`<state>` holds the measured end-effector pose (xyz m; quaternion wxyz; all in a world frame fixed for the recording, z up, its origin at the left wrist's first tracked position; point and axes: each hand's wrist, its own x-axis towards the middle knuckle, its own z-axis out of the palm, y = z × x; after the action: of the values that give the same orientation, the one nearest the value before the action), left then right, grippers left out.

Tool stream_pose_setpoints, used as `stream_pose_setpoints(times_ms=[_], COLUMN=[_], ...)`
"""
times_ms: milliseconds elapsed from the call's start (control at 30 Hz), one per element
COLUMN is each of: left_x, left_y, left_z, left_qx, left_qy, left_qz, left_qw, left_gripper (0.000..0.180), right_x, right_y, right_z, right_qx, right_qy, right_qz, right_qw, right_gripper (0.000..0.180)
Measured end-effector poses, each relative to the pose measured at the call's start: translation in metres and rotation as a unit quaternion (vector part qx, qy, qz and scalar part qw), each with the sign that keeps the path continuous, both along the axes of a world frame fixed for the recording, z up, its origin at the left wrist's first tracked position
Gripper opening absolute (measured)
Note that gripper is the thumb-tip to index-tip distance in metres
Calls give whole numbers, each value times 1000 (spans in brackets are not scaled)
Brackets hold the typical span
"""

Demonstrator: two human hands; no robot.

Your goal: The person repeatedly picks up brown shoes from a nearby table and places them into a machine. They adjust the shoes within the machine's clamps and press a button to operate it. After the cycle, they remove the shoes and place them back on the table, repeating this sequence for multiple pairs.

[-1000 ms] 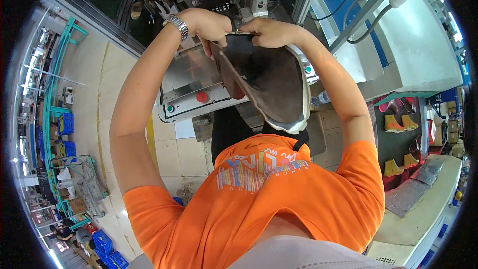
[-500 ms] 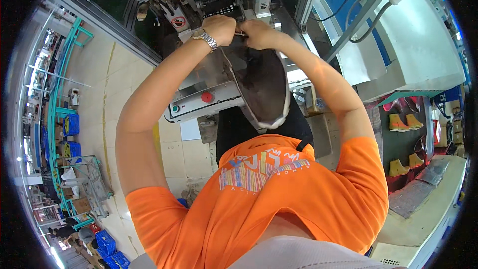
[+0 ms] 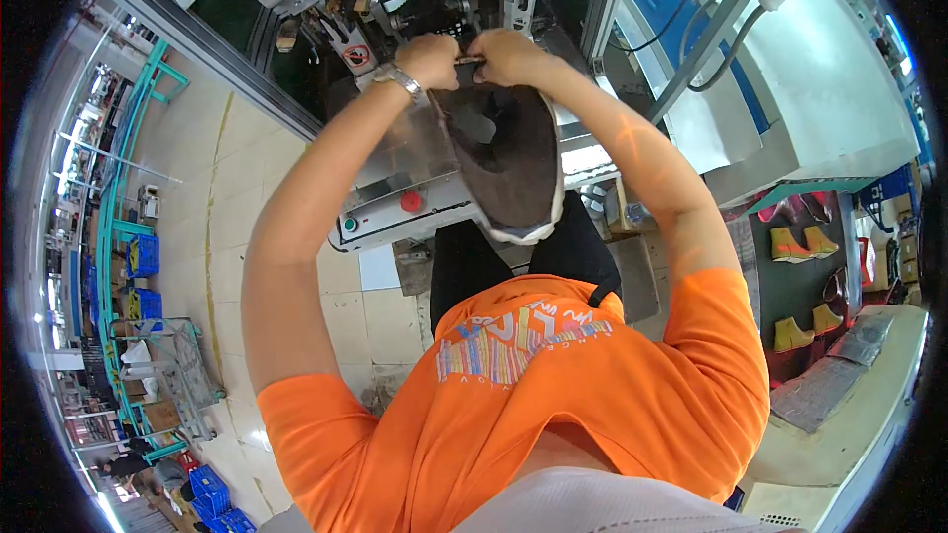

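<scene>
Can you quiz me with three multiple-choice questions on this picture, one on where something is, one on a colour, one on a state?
1. Where is the round red button?
A. on the grey machine panel, left of the boot
B. on the floor tiles
C. on the right-hand shelf

2. What colour is the person's shirt?
A. blue
B. orange
C. white

3. How is the dark brown boot upper held?
A. lying loose on the floor
B. by the left hand alone
C. by both hands at its top edge

Answers:
1 A, the button sits on the panel beside a small green one.
2 B, the shirt is bright orange with a printed chest.
3 C, the left hand and right hand both grip the boot's upper edge up at the machine.
</scene>
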<state>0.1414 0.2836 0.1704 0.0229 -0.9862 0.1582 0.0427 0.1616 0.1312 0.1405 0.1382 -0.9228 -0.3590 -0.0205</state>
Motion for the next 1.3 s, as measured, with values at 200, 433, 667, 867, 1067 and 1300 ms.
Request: stream_pose_setpoints(times_ms=[200,433,667,867,1067,1300], left_x=[-13,-86,-95,-76,-66,-73], left_y=[18,58,102,97,79,83], left_z=[60,110,59,55,87,99], left_qx=[-7,-414,-635,-669,-515,-575], left_qy=[186,198,167,39,145,175], left_qz=[-38,-119,-119,-94,-217,-242], left_qw=[982,881,745,736,817,761], left_gripper=[23,65,68,52,47,36], right_x=[4,-41,-37,-29,-22,-33], right_y=[-25,-34,-18,18,45,59], right_z=[33,78,100,110,136,135], right_qx=[74,367,483,528,439,415], right_qy=[135,60,53,270,208,266], right_qz=[120,146,317,436,511,528], right_qw=[981,917,814,677,709,692], right_gripper=[27,31,26,15,21,38])
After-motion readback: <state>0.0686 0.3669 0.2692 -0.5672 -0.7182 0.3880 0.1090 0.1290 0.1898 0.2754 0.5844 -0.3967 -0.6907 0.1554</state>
